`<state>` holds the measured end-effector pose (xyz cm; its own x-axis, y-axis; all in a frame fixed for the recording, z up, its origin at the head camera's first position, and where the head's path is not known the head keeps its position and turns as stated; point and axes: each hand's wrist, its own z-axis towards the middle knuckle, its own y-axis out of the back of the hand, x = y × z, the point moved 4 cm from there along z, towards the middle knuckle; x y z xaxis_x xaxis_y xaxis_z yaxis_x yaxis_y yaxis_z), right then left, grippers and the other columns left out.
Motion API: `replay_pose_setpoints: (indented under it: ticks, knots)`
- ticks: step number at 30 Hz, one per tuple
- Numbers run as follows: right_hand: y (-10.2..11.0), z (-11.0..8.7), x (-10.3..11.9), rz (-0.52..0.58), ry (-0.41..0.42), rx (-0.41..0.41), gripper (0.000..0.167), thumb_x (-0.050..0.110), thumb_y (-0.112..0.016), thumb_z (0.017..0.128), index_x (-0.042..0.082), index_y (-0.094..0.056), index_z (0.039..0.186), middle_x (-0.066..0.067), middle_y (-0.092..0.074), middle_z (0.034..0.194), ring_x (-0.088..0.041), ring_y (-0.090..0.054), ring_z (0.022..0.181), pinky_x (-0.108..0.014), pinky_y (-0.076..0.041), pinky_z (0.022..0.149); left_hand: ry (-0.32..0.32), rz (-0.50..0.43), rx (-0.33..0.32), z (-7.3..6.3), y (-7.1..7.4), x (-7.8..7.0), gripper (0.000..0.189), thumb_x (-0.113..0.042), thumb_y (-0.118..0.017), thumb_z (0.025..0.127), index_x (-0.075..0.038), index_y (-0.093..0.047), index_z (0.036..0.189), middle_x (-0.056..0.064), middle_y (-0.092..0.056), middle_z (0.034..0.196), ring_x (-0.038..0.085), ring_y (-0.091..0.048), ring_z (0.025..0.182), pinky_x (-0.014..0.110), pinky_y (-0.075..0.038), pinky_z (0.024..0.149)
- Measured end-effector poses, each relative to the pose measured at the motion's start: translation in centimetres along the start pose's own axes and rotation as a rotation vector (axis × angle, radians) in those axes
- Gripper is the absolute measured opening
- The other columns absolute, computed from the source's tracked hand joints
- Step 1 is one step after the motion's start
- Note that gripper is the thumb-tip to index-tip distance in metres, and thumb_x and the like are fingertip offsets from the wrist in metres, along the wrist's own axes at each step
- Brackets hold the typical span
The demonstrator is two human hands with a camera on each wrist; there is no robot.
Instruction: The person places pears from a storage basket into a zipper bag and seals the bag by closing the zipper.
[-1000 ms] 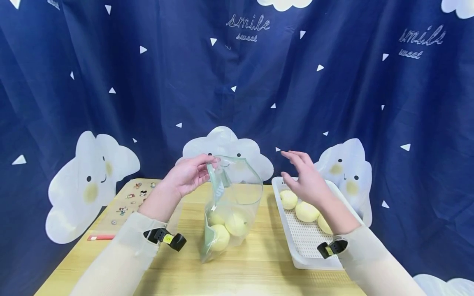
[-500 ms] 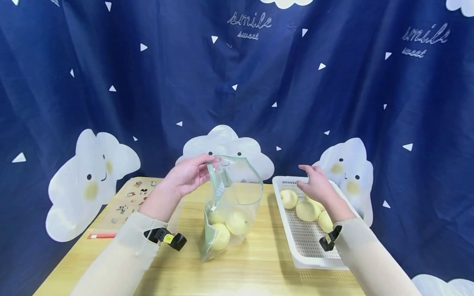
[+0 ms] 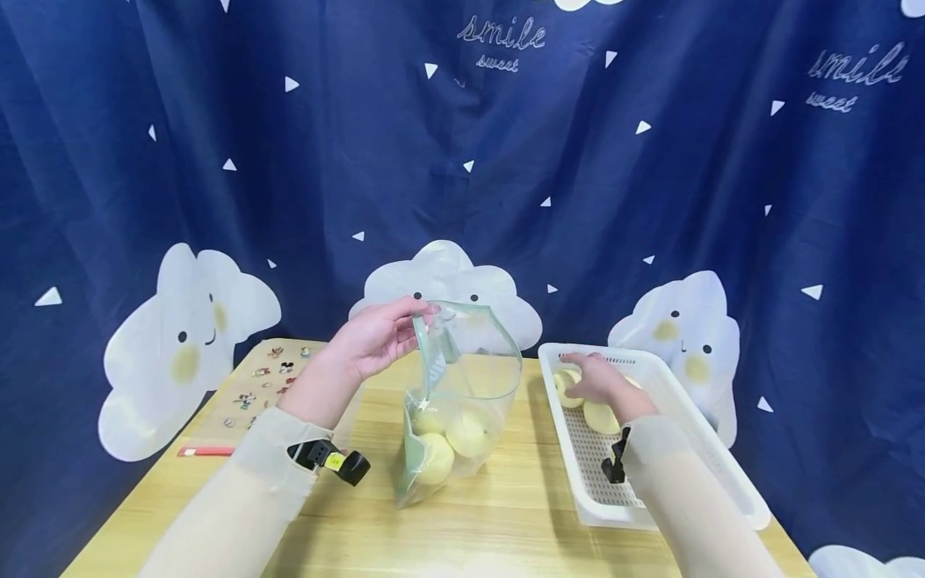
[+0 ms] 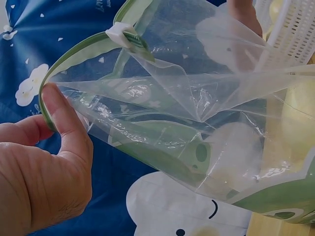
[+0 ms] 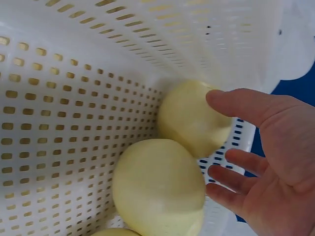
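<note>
My left hand (image 3: 379, 337) pinches the green-edged rim of a clear zip bag (image 3: 480, 377) between thumb and fingers. The bag stands on the table with its mouth spread, several pale yellow round fruits (image 3: 468, 433) at its bottom. In the left wrist view a white slider (image 4: 120, 35) sits on the green strip. My right hand (image 3: 596, 380) is inside the white basket (image 3: 723, 470). Its thumb touches the far fruit (image 5: 189, 118) in the right wrist view, with the other fingers spread beside it. Another fruit (image 5: 157, 187) lies against that one; a third shows only partly.
A beige sheet with cartoon figures (image 3: 246, 399) lies at the table's left, a red strip (image 3: 205, 451) along its near edge. The wooden table (image 3: 462, 538) stretches between bag and basket. A dark blue curtain (image 3: 376, 144) with white clouds hangs behind.
My right hand has come down from above the basket to the fruit at its far left end. My left hand keeps its hold on the bag. The view has turned slightly.
</note>
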<state>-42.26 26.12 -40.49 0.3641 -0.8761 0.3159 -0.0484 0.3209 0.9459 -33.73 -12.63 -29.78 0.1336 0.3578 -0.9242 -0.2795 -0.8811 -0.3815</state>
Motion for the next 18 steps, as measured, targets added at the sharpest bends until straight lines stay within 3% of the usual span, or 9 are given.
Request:
replay_pose_setpoints:
  ticks: [7,12,18]
  knots:
    - [-1.0,-0.1,0.2,-0.017,-0.12,0.076,0.085,0.007,-0.086,0.077,0.006,-0.057,0.157,-0.031,-0.06,0.152,-0.054,-0.052,0.141,-0.061,-0.048,0.121,0.006,0.014,-0.016,0.0,0.1,-0.1,0.016,-0.015,-0.059,0.113,-0.008,-0.073,0.108,-0.001,-0.074,0.093,0.005,-0.072,0.081,0.014,-0.064,0.074]
    - [-1.7,0.2,0.2,-0.067,-0.101,0.072,0.084,0.009,-0.089,0.081,0.007,-0.055,0.158,-0.032,-0.062,0.15,-0.056,-0.052,0.141,-0.063,-0.046,0.122,0.007,-0.001,-0.014,0.0,0.1,-0.2,0.017,-0.014,-0.058,0.113,-0.009,-0.073,0.106,-0.002,-0.075,0.093,0.004,-0.072,0.08,0.014,-0.064,0.073]
    - [-1.7,-0.2,0.9,-0.039,-0.065,0.071,0.082,0.003,-0.09,0.08,0.0,-0.056,0.155,-0.031,-0.061,0.152,-0.057,-0.052,0.144,-0.065,-0.042,0.126,0.01,-0.024,-0.015,0.1,0.3,-0.1,0.019,-0.012,-0.057,0.112,-0.01,-0.073,0.102,-0.002,-0.076,0.096,0.004,-0.072,0.08,0.014,-0.064,0.074]
